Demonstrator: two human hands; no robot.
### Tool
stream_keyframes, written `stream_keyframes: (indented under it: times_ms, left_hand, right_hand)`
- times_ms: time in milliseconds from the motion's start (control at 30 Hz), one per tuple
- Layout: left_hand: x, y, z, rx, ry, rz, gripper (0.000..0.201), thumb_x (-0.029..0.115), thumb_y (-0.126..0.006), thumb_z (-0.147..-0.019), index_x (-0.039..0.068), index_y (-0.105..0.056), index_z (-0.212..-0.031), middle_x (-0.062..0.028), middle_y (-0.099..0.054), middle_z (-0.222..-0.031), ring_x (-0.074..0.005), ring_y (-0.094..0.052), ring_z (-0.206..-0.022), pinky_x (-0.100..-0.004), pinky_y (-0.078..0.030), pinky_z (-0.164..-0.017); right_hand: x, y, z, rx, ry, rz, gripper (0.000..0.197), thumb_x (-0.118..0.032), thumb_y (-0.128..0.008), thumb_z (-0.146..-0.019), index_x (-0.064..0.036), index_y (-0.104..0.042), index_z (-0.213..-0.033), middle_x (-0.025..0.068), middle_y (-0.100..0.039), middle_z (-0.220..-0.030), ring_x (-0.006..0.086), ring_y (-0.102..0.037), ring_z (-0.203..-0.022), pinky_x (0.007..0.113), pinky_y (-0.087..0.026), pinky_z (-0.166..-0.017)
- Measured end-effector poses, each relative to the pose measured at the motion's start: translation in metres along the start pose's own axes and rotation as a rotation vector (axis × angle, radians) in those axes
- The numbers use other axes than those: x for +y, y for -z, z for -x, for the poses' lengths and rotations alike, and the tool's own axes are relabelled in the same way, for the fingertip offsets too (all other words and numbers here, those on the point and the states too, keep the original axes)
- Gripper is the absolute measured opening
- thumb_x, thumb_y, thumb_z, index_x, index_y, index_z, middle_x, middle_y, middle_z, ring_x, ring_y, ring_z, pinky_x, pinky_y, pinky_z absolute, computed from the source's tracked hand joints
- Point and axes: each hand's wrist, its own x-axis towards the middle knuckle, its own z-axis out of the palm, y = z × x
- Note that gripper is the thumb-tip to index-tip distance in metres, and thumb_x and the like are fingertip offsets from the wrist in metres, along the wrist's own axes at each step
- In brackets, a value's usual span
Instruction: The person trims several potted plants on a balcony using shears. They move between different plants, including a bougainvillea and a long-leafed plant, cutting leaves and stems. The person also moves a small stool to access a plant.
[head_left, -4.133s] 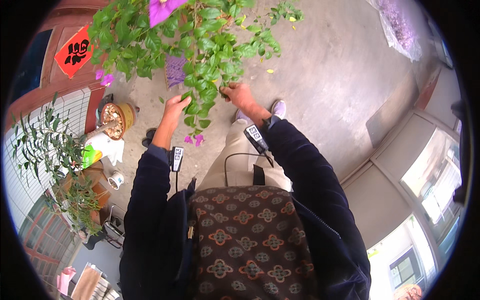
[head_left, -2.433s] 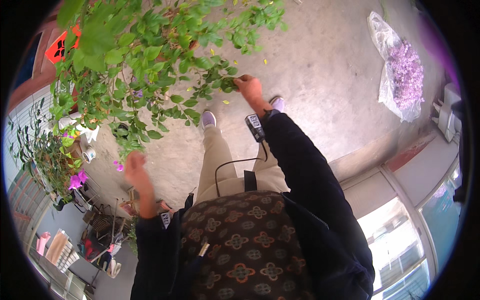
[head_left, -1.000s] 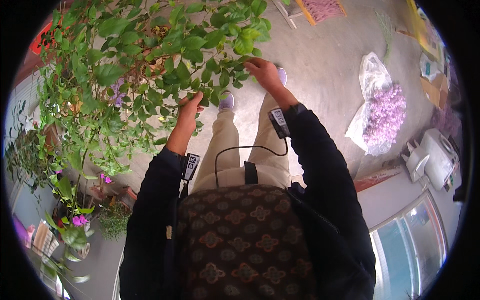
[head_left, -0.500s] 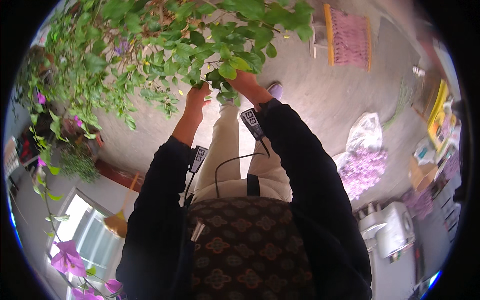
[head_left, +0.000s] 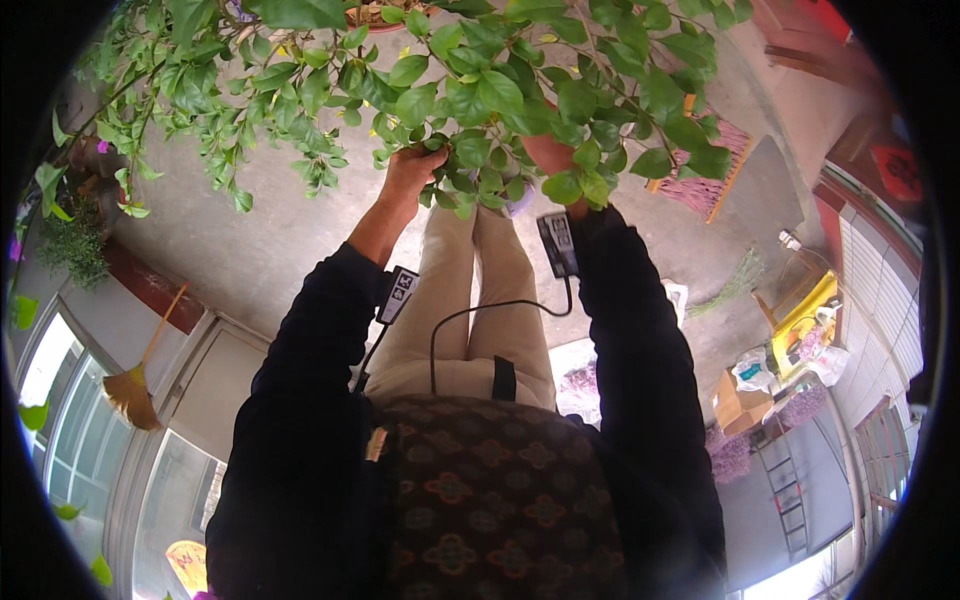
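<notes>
A bushy plant with green leaves hangs across the top of the view, its branches spreading over both my hands. My left hand is at the lower edge of the foliage, thumb and fingers closed on a leafy stem. To its right, my right hand reaches in among the leaves. Foliage covers its fingers, so their grip is hidden. Behind the branches, part of the plant's pot shows at the top edge.
A pink woven seat with a yellow frame stands at the far right. Nearer are a cardboard box, a yellow item and purple flowers. A broom leans at the left, near a glazed window. A ladder is at lower right.
My right hand has moved right, away from the left, and deeper behind the leaves. The left hand has shifted slightly right. My view has turned, and the branches now reach further right.
</notes>
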Motion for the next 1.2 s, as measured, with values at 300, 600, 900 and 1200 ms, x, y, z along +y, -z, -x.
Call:
stream_keyframes:
  times_ms: [300,600,900,1200]
  left_hand:
    - [0.004,0.006,0.003,-0.01,0.008,-0.011,0.016,0.015,-0.067,-0.083,0.006,-0.069,-0.095,0.0011,-0.066,-0.086,-0.0092,-0.056,-0.075,-0.0275,-0.039,-0.068]
    - [0.015,0.009,-0.001,-0.092,0.056,-0.103,0.025,0.014,-0.063,-0.084,0.006,-0.065,-0.107,-0.0012,-0.067,-0.097,-0.0121,-0.059,-0.085,-0.03,-0.041,-0.073]
    - [0.03,0.008,-0.009,-0.052,0.06,-0.19,0.023,0.019,-0.068,-0.082,0.008,-0.067,-0.102,0.0018,-0.066,-0.089,-0.008,-0.053,-0.073,-0.0264,-0.036,-0.063]
    - [0.044,-0.02,0.009,0.015,-0.071,0.033,0.03,0.008,-0.066,-0.079,0.005,-0.062,-0.109,-0.0019,-0.063,-0.1,-0.0144,-0.058,-0.09,-0.0279,-0.045,-0.073]
  right_hand:
    - [-0.004,0.011,-0.01,-0.073,-0.078,-0.023,0.032,-0.027,-0.055,-0.088,-0.0035,-0.06,-0.109,0.0066,-0.064,-0.091,0.0151,-0.06,-0.081,0.029,-0.047,-0.071]
    - [-0.005,0.005,-0.007,-0.065,-0.117,-0.058,0.036,-0.031,-0.053,-0.089,-0.0033,-0.058,-0.111,0.0065,-0.063,-0.094,0.0145,-0.059,-0.083,0.029,-0.047,-0.073]
    - [0.001,-0.006,-0.004,-0.03,-0.166,-0.107,0.039,-0.035,-0.051,-0.09,-0.0032,-0.056,-0.113,0.0065,-0.062,-0.097,0.014,-0.058,-0.085,0.029,-0.046,-0.074]
    - [0.012,0.004,-0.023,-0.157,-0.196,-0.172,0.043,-0.038,-0.049,-0.091,-0.003,-0.053,-0.115,0.0065,-0.061,-0.1,0.0135,-0.057,-0.087,0.029,-0.046,-0.076]
